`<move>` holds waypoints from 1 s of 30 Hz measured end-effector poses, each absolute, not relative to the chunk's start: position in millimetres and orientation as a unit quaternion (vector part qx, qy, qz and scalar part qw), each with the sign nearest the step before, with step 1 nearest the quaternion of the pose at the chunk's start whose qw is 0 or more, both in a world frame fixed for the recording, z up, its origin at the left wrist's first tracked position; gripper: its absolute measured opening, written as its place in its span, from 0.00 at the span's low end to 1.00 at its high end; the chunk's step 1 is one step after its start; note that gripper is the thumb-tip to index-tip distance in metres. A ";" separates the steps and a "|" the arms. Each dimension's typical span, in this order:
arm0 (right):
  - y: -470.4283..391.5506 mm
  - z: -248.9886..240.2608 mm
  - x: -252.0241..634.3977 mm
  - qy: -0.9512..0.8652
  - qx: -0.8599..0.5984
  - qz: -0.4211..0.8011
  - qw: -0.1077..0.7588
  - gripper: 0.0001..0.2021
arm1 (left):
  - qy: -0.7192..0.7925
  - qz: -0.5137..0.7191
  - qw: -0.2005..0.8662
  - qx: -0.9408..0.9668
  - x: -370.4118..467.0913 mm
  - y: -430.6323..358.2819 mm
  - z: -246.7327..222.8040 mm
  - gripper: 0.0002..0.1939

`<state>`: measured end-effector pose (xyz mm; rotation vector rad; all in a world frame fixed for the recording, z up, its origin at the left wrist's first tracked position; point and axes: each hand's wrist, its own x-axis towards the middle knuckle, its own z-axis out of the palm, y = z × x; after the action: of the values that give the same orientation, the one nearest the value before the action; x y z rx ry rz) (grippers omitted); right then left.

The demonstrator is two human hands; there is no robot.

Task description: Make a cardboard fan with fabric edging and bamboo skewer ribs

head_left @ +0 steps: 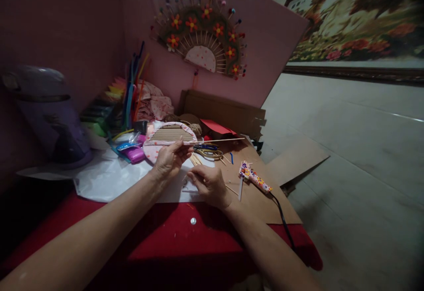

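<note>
My left hand is closed around a thin wooden stick, which points to the right almost level. Right behind its fingers is a half-round cardboard piece with white, pink-spotted fabric wrapped over its rim; I cannot tell whether the fingers grip this piece too. Lower and to the right, my right hand has its thumb and fingers pressed together over the white sheet. What it holds, if anything, cannot be made out. Behind both hands lie scissors and several loose sticks.
A flower-patterned glue gun with a black cord lies on brown cardboard at right. A purple flask stands left, near pipe cleaners. A decorated fan hangs behind. Red cloth covers the table.
</note>
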<state>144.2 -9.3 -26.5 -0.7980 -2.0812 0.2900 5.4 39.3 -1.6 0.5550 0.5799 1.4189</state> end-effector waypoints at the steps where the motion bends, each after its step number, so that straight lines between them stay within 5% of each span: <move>1: -9.5 -25.7 143.5 -0.835 -0.312 0.117 0.437 0.11 | 0.256 0.631 0.689 0.247 5.3 39.1 -1.5 0.07; 4: -11.0 -23.0 141.4 -0.838 -0.303 0.119 0.438 0.15 | 0.250 0.626 0.696 0.247 5.2 38.7 -1.6 0.07; 8: -10.4 -24.1 141.2 -0.834 -0.332 0.126 0.422 0.06 | 0.255 0.630 0.691 0.244 5.6 37.8 -0.9 0.07; 15: -7.5 -24.1 143.4 -0.827 -0.327 0.118 0.443 0.12 | 0.257 0.629 0.694 0.240 6.2 36.6 -0.4 0.10; 22: -8.4 -24.3 143.0 -0.849 -0.362 0.102 0.371 0.11 | 0.258 0.630 0.691 0.243 6.5 36.5 -0.4 0.09; 30: -4.9 -30.3 141.9 -0.825 -0.358 0.102 0.425 0.06 | 0.261 0.629 0.694 0.235 6.7 37.0 -1.0 0.08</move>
<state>141.9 -4.9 -30.3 -0.8953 -2.0644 0.2555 6.7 37.0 -1.0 0.5248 0.5828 1.4041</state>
